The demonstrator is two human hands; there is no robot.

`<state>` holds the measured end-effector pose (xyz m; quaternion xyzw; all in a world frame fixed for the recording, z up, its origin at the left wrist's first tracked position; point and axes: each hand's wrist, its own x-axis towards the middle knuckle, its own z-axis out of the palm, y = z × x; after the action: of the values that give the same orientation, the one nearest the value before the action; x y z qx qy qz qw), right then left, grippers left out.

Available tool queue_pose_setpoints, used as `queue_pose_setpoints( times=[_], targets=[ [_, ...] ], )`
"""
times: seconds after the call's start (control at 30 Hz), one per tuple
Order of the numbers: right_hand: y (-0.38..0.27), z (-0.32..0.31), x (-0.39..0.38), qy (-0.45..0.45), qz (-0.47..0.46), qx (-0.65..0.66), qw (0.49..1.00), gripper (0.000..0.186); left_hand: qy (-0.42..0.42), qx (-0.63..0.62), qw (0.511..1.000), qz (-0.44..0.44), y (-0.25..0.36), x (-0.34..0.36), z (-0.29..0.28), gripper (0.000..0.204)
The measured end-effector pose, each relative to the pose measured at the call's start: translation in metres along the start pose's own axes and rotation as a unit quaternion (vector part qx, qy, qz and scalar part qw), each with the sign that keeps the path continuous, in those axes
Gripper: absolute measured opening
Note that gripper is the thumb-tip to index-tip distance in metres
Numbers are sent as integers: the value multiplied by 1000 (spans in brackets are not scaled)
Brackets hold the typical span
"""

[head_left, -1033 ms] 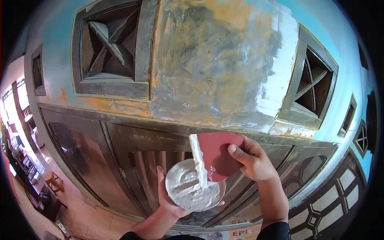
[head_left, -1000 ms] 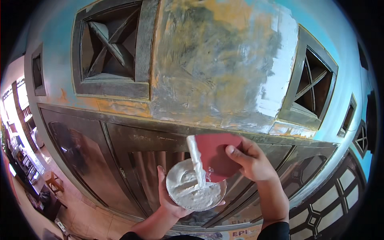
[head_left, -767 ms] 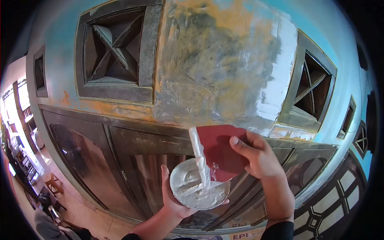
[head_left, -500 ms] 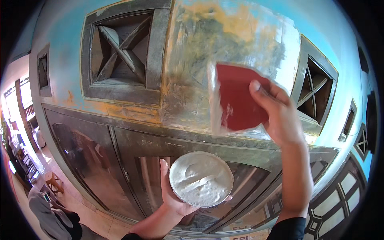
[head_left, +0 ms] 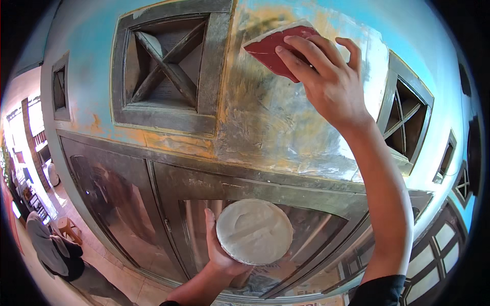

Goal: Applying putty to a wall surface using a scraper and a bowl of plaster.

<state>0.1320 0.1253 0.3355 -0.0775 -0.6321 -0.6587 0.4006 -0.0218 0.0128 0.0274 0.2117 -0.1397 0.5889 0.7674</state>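
Observation:
My left hand (head_left: 223,259) holds a round tub of off-white putty (head_left: 255,232) from below, its thumb up along the left side. The putty's surface is ridged and smeared. Higher up, my right hand (head_left: 334,89) grips a red putty spreader (head_left: 273,57), fingers laid over its face. Pale putty coats the spreader's upper edge, which lies against or very near the patchy wall (head_left: 275,117). That stretch of wall shows yellow, grey and white smears between two vents.
A dark wooden vent frame with crossed slats (head_left: 166,66) is left of the patch; another vent (head_left: 403,115) is to its right. Below runs a glazed dark wood frame (head_left: 112,204). At lower left are a person in grey (head_left: 48,250) and a wooden stool (head_left: 70,229).
My right hand has moved up and left with the spreader, now tilted with its coated edge upward. The tub stays at nearly the same place. The person at lower left has shifted.

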Motion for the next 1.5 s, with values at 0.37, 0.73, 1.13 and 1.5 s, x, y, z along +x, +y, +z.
queue_pose_setpoints(
  times=[0.37,0.73,1.13,1.5],
  targets=[
    [-20,22,-29,-102,50,-52,992,46,-5,6,1000,-7,9,-8,-1,92],
    [-49,19,-30,-99,121,-27,987,53,153,76,984,42,16,-9,-14,96],
    [-78,24,-50,-65,143,-27,987,55,35,-49,998,13,23,-18,-27,100],
    [-102,12,-59,-103,141,-12,984,72,63,-11,997,35,22,-23,-11,94]
  ],
)
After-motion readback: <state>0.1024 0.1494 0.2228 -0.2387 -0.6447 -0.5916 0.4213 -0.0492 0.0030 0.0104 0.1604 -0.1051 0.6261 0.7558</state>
